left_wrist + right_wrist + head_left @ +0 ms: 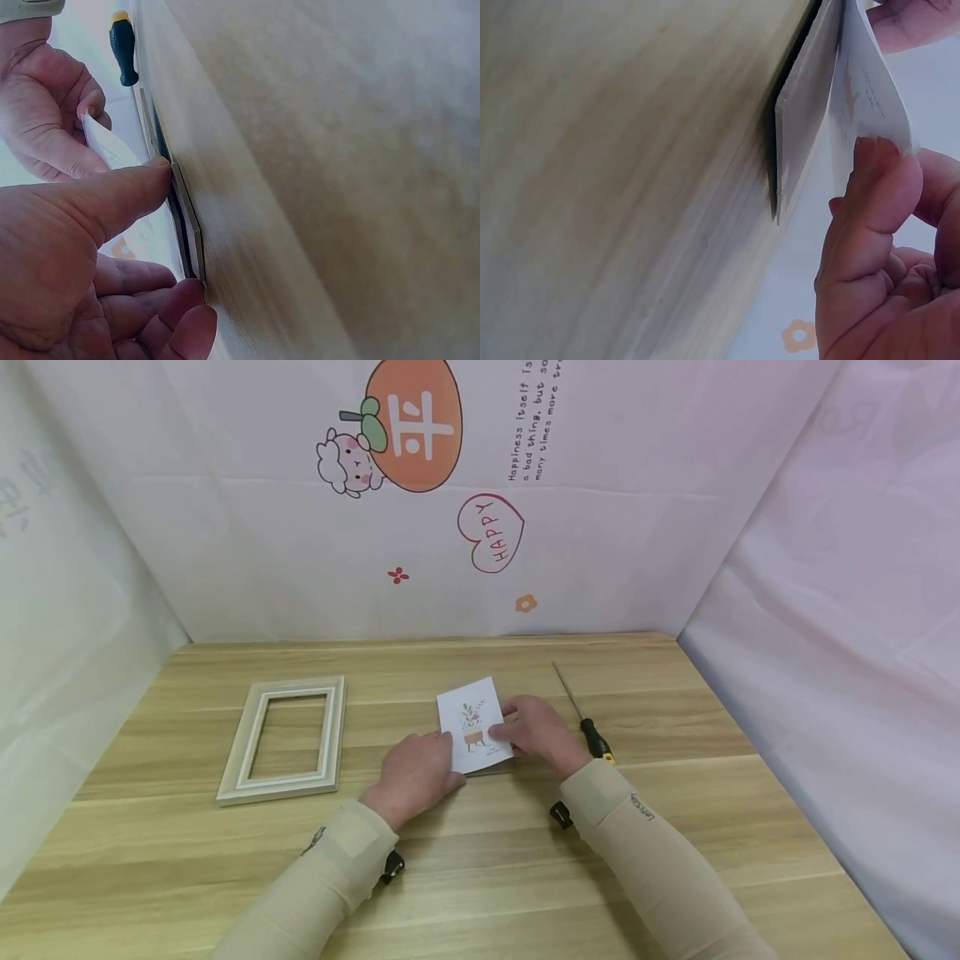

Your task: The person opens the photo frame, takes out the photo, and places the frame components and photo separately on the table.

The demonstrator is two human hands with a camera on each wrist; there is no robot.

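A white card [468, 722] printed with a potted plant lies tilted over a thin flat panel [495, 769] on the table. My right hand [542, 732] pinches the card's right side between thumb and fingers. In the right wrist view, that side of the card [862, 97] is bent up, apart from the panel [802, 124]. At the left, my left hand [416, 775] grips the panel's near left corner. The left wrist view has its thumb on the near edge of the panel [191, 225] and fingertips by the corner. The card hides most of the panel.
A pale picture frame [246, 739] with an open middle lies on the left of the wooden table [480, 877]. Beyond my right hand is a screwdriver [596, 741] with a black and yellow handle. White printed cloth [600, 552] hangs along the back and sides.
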